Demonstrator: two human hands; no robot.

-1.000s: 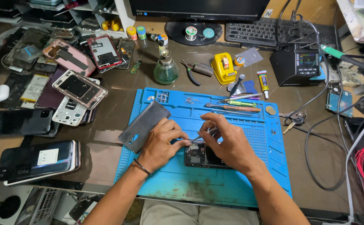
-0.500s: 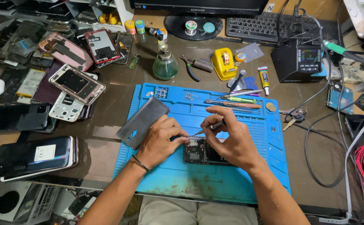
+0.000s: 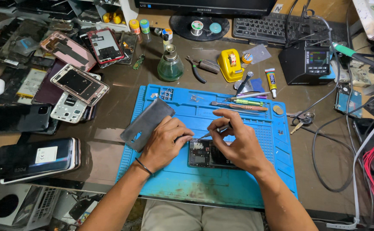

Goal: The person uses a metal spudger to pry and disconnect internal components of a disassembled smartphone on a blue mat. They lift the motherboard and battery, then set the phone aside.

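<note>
I keep the slim tool (image 3: 216, 129) steep and press lightly, its tip on the opened phone (image 3: 205, 153). My right hand (image 3: 237, 143) is closed around the tool in a pen grip. My left hand (image 3: 166, 141), fingers curled, steadies the phone's left edge. The phone lies on the blue mat (image 3: 255, 179), directly beneath both hands.

Small lit screen (image 3: 317, 57) on black station box (image 3: 309, 63), back right. White rectangular label (image 3: 46, 154) on dark phone back (image 3: 33, 158), front left. Yellow-and-white label on glue tube (image 3: 271, 79), right of mat.
</note>
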